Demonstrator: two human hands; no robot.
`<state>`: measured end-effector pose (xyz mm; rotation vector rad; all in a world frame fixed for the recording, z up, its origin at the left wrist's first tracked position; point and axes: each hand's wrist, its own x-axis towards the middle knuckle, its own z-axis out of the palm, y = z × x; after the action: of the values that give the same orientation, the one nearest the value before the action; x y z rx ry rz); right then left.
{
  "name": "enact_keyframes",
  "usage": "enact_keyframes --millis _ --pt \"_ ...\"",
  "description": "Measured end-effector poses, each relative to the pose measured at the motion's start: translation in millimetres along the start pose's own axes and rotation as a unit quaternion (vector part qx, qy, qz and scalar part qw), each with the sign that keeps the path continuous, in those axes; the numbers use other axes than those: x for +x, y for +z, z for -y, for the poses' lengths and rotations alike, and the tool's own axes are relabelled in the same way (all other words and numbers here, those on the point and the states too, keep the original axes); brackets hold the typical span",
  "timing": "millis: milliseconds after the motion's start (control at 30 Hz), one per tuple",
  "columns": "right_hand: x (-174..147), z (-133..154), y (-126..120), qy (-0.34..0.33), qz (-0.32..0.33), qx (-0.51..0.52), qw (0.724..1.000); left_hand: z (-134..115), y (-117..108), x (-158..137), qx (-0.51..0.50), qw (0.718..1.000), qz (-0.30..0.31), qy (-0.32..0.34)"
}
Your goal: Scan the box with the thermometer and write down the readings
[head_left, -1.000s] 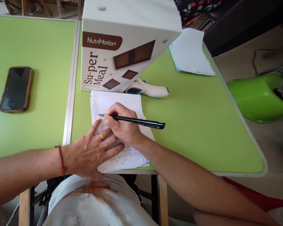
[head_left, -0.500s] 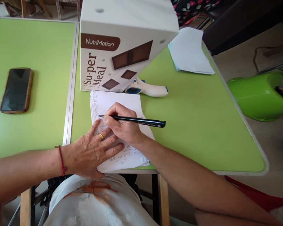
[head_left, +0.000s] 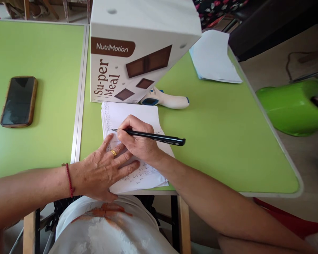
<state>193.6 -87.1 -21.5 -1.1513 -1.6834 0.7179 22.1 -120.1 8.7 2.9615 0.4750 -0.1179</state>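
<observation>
A white paper pad [head_left: 145, 113] covered partly in small handwriting lies at the table's near edge. My left hand [head_left: 106, 165] rests flat on its left side, fingers spread, with a gold ring on one finger. My right hand [head_left: 140, 139] grips a black pen [head_left: 161, 137], whose tip touches the paper near its left margin, just beyond the left fingertips. The pen's back end points to the right. Both hands cover the middle of the page, so part of the writing is hidden.
Behind the pad stands a large white carton [head_left: 106, 70] with brown print. Beside it lies a white-and-blue infrared thermometer [head_left: 172, 100]. A phone [head_left: 18, 101] lies on the left part of the green table [head_left: 222, 141]. Folded papers [head_left: 214, 56] lie at the far right; a green bucket [head_left: 294, 106] is beyond the edge.
The pen's back end has dipped slightly toward me in the right hand. My left hand stays in place on the paper.
</observation>
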Motion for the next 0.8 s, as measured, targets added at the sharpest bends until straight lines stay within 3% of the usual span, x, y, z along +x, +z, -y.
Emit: enact_keyframes --millis 267,800 --pt "-0.6 -2.5 -3.0 -0.027 -0.017 0.005 0.999 0.4 -0.3 0.1 -0.002 1.0 0.003 0.001" --pt "-1.0 -4.5 -1.4 -0.008 -0.012 -0.006 1.0 1.0 0.0 0.2 -0.009 1.0 -0.002 0.002"
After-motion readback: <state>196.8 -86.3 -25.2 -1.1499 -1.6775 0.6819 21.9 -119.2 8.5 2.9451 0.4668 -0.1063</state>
